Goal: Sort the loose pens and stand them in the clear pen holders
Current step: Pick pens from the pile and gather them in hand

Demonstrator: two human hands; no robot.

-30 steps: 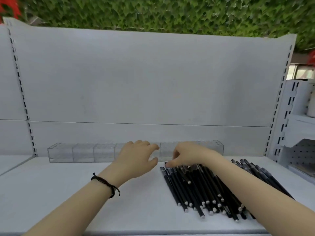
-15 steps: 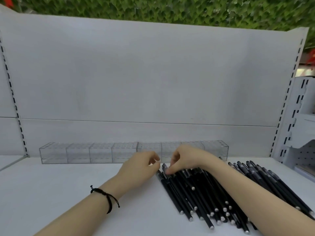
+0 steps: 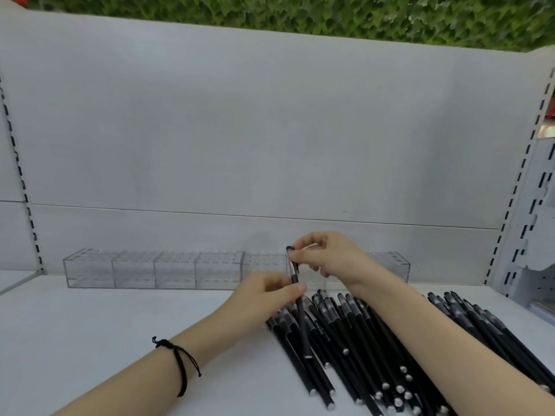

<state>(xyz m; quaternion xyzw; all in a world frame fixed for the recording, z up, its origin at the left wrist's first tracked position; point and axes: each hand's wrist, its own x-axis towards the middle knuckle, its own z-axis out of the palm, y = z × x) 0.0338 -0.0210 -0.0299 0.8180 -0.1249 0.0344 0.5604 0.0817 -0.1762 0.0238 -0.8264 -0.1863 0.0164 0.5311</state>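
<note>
Both the right hand and left hand pinch one upright pen.

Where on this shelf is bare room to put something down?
Free: the white shelf left of the pen pile, from the clear holders to the front edge. Crowded: the right half: that pile, a second pile, and left hand and right hand gripping one pen.

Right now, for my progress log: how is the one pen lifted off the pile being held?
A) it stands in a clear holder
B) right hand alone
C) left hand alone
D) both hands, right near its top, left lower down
D: the right hand pinches the pen near its top end while the left hand pinches its barrel lower down, above the loose pens.
</note>
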